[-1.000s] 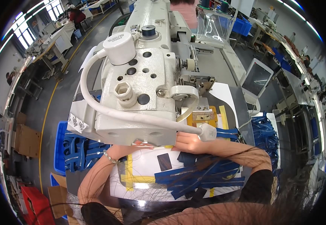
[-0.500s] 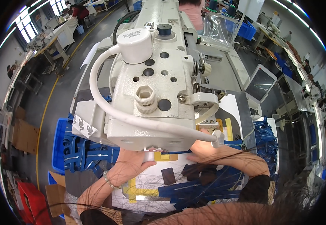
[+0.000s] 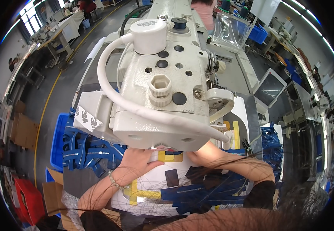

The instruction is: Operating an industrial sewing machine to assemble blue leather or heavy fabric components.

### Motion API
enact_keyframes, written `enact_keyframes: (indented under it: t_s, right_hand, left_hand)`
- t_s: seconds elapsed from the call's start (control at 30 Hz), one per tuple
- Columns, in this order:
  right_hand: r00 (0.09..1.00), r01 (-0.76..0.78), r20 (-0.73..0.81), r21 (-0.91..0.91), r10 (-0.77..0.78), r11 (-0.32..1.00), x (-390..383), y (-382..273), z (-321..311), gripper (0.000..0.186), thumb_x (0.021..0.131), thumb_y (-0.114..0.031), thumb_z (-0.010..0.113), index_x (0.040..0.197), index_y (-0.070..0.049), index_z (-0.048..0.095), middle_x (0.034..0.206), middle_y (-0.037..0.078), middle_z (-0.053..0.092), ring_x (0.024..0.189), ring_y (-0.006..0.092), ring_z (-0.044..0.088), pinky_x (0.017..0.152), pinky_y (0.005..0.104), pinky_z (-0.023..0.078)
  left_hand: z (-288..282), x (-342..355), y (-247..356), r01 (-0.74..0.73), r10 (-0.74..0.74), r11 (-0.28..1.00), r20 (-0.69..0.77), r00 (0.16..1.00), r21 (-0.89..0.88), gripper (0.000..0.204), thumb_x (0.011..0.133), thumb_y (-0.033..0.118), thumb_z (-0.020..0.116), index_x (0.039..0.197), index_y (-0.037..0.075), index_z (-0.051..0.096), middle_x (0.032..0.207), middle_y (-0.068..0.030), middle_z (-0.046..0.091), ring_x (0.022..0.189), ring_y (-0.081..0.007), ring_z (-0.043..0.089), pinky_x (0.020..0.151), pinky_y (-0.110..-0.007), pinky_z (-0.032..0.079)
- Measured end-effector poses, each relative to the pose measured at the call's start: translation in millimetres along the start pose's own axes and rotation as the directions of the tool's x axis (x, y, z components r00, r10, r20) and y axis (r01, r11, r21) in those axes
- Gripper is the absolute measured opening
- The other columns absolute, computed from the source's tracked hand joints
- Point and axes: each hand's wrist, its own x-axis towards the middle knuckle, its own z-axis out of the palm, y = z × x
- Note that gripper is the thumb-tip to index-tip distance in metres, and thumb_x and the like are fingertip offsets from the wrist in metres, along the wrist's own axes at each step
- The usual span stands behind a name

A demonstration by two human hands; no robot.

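A white industrial sewing machine (image 3: 159, 119) fills the upper middle and hides part of both hands. My left hand (image 3: 138, 163) lies at its lower left edge, fingers extended and thumb apart, beside a small yellow-taped piece (image 3: 170, 158) with blue material at it. My right hand (image 3: 199, 152) is at the machine's lower right, its fingers hidden behind the head. Below them is a white board (image 3: 147, 181) edged with yellow tape, bearing dark small rectangles (image 3: 171, 178) and several blue zipper strips (image 3: 197, 194), partly behind strands of hair.
Blue strips (image 3: 90, 152) lie left of the machine, more (image 3: 270, 144) at right. Blue crates (image 3: 59, 142), cardboard (image 3: 22, 131) and a red bin (image 3: 28, 200) stand left. A screen (image 3: 270, 86) is right. Co-workers (image 3: 201, 13) are in the background.
The machine sits further right and higher in view. The yellow-taped piece between my hands has come into sight, and the blue strip beside my right hand is no longer visible there.
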Motion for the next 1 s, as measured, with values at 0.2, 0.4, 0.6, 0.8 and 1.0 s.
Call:
enact_keyframes:
  t_s: [0.2, 0.4, 0.6, 0.8, 1.0]
  right_hand:
    - [0.929, -0.307, 0.32, 0.389, 0.185, 0.869, 17.8, -17.2, -27.4, 0.034, 0.072, -0.006, 0.058, 0.103, 0.004, 0.049, 0.092, 0.025, 0.054, 0.089, 0.0382, 0.057, 0.079, 0.0385, 0.048]
    - [0.999, -0.044, 0.029, -0.032, 0.045, 0.998, 6.7, -8.8, 19.2, 0.022, 0.069, -0.005, 0.062, 0.091, -0.005, 0.061, 0.085, 0.019, 0.055, 0.074, 0.0283, 0.06, 0.062, 0.0368, 0.049]
    - [0.945, -0.001, -0.287, 0.472, 0.155, 0.881, 13.4, 1.1, 7.0, 0.014, 0.069, 0.0, 0.061, 0.082, -0.006, 0.059, 0.07, 0.01, 0.049, 0.065, 0.0256, 0.054, 0.055, 0.0353, 0.04]
    - [0.977, -0.021, -0.194, 0.315, 0.086, 0.949, -14.1, -3.5, -13.7, 0.022, 0.067, -0.001, 0.064, 0.087, -0.009, 0.058, 0.072, 0.008, 0.051, 0.069, 0.0267, 0.055, 0.058, 0.036, 0.043]
    - [0.89, -0.135, -0.4, 0.231, 0.22, 0.964, -23.9, -3.3, -17.9, 0.027, 0.062, -0.005, 0.067, 0.087, -0.013, 0.068, 0.074, 0.004, 0.062, 0.068, 0.0254, 0.062, 0.06, 0.0309, 0.05]
  left_hand:
    - [0.0, -1.7, -0.4, -0.078, 0.076, 0.997, -0.121, 0.99, -0.005, 0.041, 0.075, 0.044, 0.066, 0.105, 0.016, 0.064, 0.088, -0.0094, 0.061, 0.077, -0.0274, 0.061, 0.064, -0.036, 0.049]
    - [12.0, -3.8, -4.7, -0.082, 0.075, 0.996, -0.168, 0.983, -0.037, 0.04, 0.074, 0.041, 0.068, 0.098, 0.01, 0.061, 0.07, -0.0089, 0.06, 0.064, -0.028, 0.061, 0.059, -0.036, 0.049]
    - [2.8, -3.7, 2.0, -0.022, 0.017, 0.998, -0.091, 0.996, -0.059, 0.039, 0.076, 0.037, 0.067, 0.104, 0.011, 0.06, 0.077, -0.009, 0.061, 0.066, -0.0262, 0.061, 0.059, -0.035, 0.049]
    - [5.0, 0.6, 9.2, -0.295, 0.293, 0.955, -0.094, 0.951, -0.01, 0.038, 0.08, 0.031, 0.064, 0.112, 0.011, 0.057, 0.096, -0.0087, 0.059, 0.077, -0.0224, 0.062, 0.065, -0.031, 0.05]
    - [15.3, 17.0, 24.4, -0.303, 0.337, 0.934, -0.183, 0.923, 0.19, 0.039, 0.08, 0.031, 0.061, 0.113, 0.011, 0.057, 0.078, -0.0032, 0.055, 0.07, -0.0193, 0.06, 0.06, -0.029, 0.048]
